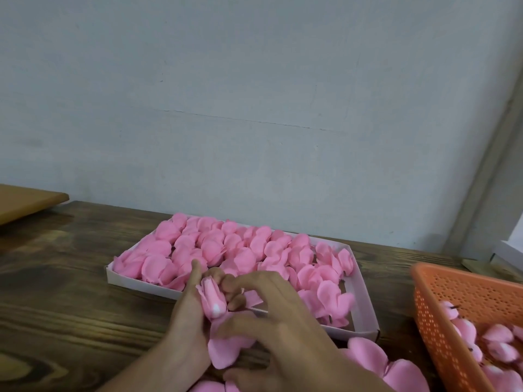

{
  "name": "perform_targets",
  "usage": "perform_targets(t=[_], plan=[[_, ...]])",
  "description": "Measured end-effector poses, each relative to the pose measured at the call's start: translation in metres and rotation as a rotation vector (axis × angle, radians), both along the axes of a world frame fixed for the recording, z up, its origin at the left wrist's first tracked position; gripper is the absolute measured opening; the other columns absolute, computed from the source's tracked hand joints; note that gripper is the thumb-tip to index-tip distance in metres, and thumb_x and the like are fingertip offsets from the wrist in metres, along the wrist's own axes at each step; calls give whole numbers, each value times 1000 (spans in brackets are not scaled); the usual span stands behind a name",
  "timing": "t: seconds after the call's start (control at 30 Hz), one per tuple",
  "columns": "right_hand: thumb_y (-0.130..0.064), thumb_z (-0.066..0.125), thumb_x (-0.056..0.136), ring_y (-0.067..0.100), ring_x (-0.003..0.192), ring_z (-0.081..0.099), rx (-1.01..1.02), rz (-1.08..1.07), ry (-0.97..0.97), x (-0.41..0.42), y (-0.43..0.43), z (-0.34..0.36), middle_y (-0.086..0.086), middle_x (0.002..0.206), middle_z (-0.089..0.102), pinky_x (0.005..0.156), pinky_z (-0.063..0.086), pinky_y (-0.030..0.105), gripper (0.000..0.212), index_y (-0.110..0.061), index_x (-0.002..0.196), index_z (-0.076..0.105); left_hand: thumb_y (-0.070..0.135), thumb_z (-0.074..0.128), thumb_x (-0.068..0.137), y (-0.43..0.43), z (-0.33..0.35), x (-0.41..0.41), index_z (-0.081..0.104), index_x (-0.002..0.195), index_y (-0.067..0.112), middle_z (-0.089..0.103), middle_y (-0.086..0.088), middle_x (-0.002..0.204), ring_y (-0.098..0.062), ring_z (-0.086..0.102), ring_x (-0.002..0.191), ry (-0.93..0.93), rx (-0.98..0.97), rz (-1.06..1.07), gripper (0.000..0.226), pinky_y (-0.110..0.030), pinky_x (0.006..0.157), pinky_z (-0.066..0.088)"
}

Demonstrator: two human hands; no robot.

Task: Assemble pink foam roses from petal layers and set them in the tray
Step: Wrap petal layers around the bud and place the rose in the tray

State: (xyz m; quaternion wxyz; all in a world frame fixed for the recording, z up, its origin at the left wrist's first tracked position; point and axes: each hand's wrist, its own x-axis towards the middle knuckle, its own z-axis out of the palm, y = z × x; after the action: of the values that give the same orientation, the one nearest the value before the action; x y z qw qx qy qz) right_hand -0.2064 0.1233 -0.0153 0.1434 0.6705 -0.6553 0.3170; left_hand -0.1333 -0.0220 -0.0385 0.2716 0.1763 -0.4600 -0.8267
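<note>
A pink rose bud (pixel 213 302) is held upright just below the frame's centre, at the near edge of the white tray (pixel 365 304), and is gripped between both hands. It is gripped from its 9 o'clock side by the left hand (pixel 185 321), whose index finger is stretched straight toward 12 o'clock along the bud, its tip reaching the finished roses (pixel 226 247) packed in the tray; the other left fingers are hidden behind the bud. From its 3 o'clock side the bud is pinched by the right hand (pixel 271 315), whose fingers are curled closely, the fingertips (pixel 227 282) pressed against the bud's top and flank. A flat petal layer (pixel 226 352) is seen at 6 o'clock of the bud, under both hands and touching them; which hand carries it cannot be told. More loose petal layers (pixel 379 360) are spread on the wooden table (pixel 70 278) at 4 o'clock of the hands. An orange basket (pixel 433 309) holding further buds (pixel 498 343) is placed at 3 o'clock, well apart from the hands. A brown board (pixel 25 203) is seen at the frame's 9 o'clock edge.
</note>
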Motion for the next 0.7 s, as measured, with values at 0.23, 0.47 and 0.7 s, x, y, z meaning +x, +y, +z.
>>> perform_targets(t=[0.23,0.47,0.7], plan=[[-44,73,83,-1,118,51,-53,-87,156,2,-3,-6,-27,123,57,97,46,31,28,-39,111,74,53,75,79,6,8,-10,56,85,13,64,0,58,-11,64,52,47,187,84,45,-27,53,54],[-42,77,91,12,110,58,-197,-79,54,-1,-5,-3,-6,116,67,89,49,33,15,-28,89,82,59,52,93,4,-1,-14,54,63,17,54,-7,62,-22,62,54,115,366,-79,52,-26,50,54],[-50,73,92,10,98,58,-221,-80,-34,0,-6,-3,-10,105,61,80,49,27,23,-29,88,80,56,49,92,15,10,-9,52,45,15,48,-4,48,-17,57,42,182,236,-89,63,-21,42,50]])
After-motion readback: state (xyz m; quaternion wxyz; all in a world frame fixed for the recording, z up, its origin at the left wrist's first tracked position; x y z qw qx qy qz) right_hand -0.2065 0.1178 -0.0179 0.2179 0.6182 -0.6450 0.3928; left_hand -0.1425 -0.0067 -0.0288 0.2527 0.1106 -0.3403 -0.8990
